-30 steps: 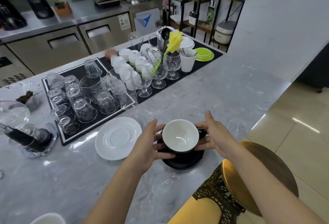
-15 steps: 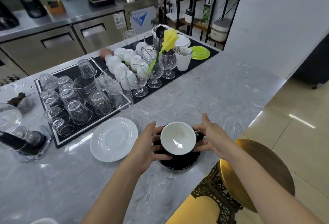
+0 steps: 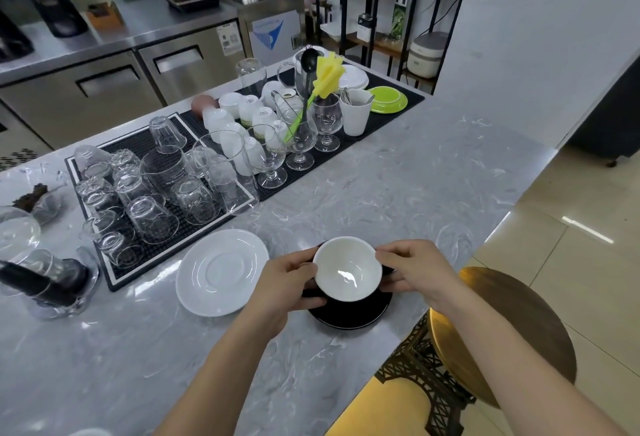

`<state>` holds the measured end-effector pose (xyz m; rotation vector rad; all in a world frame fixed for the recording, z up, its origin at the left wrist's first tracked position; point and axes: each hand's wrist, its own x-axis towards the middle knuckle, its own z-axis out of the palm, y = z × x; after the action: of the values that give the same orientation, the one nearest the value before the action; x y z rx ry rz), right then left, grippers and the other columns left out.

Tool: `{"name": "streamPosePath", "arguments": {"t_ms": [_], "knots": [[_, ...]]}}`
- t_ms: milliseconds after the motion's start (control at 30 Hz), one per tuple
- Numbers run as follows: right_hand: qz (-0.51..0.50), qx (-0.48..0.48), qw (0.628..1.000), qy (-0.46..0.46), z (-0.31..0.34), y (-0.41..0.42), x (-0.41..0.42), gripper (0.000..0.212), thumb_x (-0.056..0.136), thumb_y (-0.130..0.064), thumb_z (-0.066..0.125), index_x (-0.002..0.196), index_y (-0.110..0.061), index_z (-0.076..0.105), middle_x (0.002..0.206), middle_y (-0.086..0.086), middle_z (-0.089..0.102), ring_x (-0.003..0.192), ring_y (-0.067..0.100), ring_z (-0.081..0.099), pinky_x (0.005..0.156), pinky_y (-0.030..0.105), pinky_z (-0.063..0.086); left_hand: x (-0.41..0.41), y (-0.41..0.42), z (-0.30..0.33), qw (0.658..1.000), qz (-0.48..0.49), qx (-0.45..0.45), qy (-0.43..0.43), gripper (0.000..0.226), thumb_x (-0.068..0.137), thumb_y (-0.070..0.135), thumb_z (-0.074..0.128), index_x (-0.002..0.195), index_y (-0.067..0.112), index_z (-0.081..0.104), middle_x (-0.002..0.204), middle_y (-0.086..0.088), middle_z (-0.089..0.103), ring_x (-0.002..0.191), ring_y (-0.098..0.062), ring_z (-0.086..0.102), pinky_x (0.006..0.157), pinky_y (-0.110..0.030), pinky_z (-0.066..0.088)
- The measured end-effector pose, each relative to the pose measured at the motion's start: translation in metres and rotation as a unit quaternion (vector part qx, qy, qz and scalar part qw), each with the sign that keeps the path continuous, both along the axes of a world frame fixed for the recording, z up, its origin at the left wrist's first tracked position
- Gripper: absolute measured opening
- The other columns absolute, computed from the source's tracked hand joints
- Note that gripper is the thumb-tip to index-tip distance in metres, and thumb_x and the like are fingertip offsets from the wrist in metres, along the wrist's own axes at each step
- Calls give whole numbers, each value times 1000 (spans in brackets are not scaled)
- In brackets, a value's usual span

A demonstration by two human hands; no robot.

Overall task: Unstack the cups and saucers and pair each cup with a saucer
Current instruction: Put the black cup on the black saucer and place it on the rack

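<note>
The cup (image 3: 347,268), white inside and black outside, sits at the 6 o'clock edge of the grey marble counter (image 3: 398,186), over a black saucer (image 3: 360,314) whose rim shows at its 5 to 6 o'clock side. Its mouth faces up and tips slightly toward the camera, so the whole bowl is open to view. Being round, it has no clear long axis; a dark bit at its 3 o'clock side may be the handle, but the fingers cover it. Whether there is a second cup beneath it cannot be told.

The left hand (image 3: 284,283) grips the cup from 9 o'clock, thumb at the rim and fingers curled underneath. The right hand (image 3: 412,271) clasps it from 3 o'clock, thumb on the rim and fingers wrapped around the side.

A white saucer (image 3: 221,271) lies flat and bare at 9 o'clock of the cup, near the left hand but apart from it. At 10 to 12 o'clock, a black rubber mat (image 3: 273,193) carries upturned glasses, stemmed glasses and small white cups. A gold stool (image 3: 512,331) stands at 4 o'clock.
</note>
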<state>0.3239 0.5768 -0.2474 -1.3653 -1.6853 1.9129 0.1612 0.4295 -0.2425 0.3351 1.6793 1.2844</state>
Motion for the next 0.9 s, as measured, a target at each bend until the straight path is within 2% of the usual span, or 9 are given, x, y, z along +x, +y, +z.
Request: {"name": "streamPosePath", "arguments": {"t_ms": [167, 467, 633, 800, 900], "knots": [[-7, 1, 1000, 4, -2, -2, 3, 7, 91, -9, 67, 90, -11, 74, 97, 17, 75, 76, 30, 74, 66, 36, 64, 0, 1, -6, 999, -14, 5, 38, 35, 95, 2, 55, 115, 22, 76, 96, -11, 73, 86, -22, 73, 69, -32, 62], [-21, 13, 1000, 16, -8, -1, 3, 7, 90, -12, 69, 94, -9, 75, 93, 14, 76, 73, 28, 74, 67, 37, 64, -2, -2, -14, 998, 12, 21, 56, 25, 93, 6, 63, 111, 17, 77, 99, -17, 76, 85, -21, 74, 71, -28, 61], [-31, 32, 999, -2, -9, 0, 4, 10, 88, -16, 72, 98, -12, 72, 91, 10, 73, 66, 24, 65, 55, 30, 57, -4, -6, -24, 994, 44, 0, 98, 9, 88, 15, 72, 95, 10, 77, 92, -15, 77, 82, -23, 73, 76, -34, 63], [-52, 31, 998, 7, -10, 3, 12, 5, 90, -19, 70, 93, -16, 71, 88, 6, 66, 65, 19, 57, 56, 30, 53, -4, -17, -26, 994, 99, 2, 39, 16, 95, 12, 62, 94, 3, 75, 84, -9, 74, 72, -20, 69, 69, -29, 60], [-77, 17, 997, 1, -15, 5, 18, 10, 88, -23, 72, 93, -15, 70, 86, 7, 61, 69, 19, 53, 64, 37, 57, -5, -23, -26, 992, 127, 1, -6, 18, 95, 12, 61, 96, 0, 74, 83, -11, 71, 67, -20, 67, 66, -30, 59]]}}
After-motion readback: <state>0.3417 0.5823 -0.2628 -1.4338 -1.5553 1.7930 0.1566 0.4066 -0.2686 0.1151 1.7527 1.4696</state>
